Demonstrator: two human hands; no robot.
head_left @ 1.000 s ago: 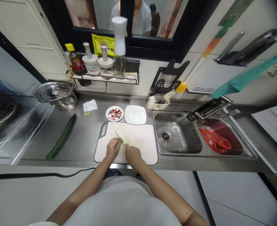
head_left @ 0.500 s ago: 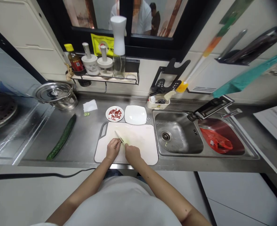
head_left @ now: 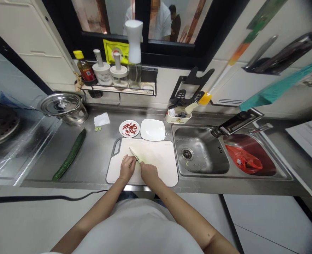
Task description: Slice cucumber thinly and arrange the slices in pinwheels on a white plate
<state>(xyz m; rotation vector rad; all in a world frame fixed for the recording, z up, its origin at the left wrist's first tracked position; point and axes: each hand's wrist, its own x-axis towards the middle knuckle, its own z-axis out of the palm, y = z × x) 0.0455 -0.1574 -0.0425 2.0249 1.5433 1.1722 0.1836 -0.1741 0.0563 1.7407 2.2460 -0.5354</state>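
My right hand (head_left: 149, 173) is wrapped round the handle of a knife (head_left: 133, 153), whose blade points up and left over the white cutting board (head_left: 161, 169). Close against the blade, my left hand (head_left: 127, 168) has its fingers drawn together; what they hold, if anything, is hidden. A faint green tint shows on the board beside the knife. Behind the board are a small white plate with red chopped pieces (head_left: 129, 128) and a bare white square plate (head_left: 152, 129). A long green cucumber (head_left: 70, 153) lies on the steel counter to the left.
Two cucumber slices (head_left: 98, 128) lie by a white paper (head_left: 102, 119). A lidded steel pot (head_left: 65, 108) stands at the back left. On the right is a double sink (head_left: 201, 165) with a red plastic bag (head_left: 243, 158). Above hangs a rack (head_left: 121, 89) of seasonings. People show beyond the window.
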